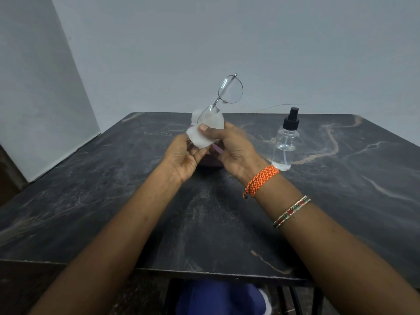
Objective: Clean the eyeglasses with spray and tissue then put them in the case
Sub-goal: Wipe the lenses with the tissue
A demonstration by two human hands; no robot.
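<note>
The thin grey metal-framed eyeglasses [223, 98] are being held in the air above the far half of the dark marble-patterned table [91, 201], clear of its surface. Their long axis is running from about 7 o'clock up to 1 o'clock; the upper lens is standing free, while the lower lens is sitting inside the white folded tissue [203, 130].

The right hand [229, 148] is pinching the tissue around that lower lens, thumb pressing on the near face; the other fingers are lying behind the tissue and cannot be checked. The left hand [184, 158] is closing on the tissue's lower edge at about 8 o'clock from the lens; whether it is also gripping the frame cannot be told.

The clear plastic spray bottle with the black pump top [286, 142] is standing upright at 3 o'clock from the hands, apart from them and nearer the right hand.

A purple object [210, 161], probably the case, is lying on the table directly beneath the hands, mostly hidden.

Judgement: wiping is under way on the lower lens. The free upper lens lies at 1 o'clock from the right thumb, so the tissue would need to travel along the frame's axis.
</note>
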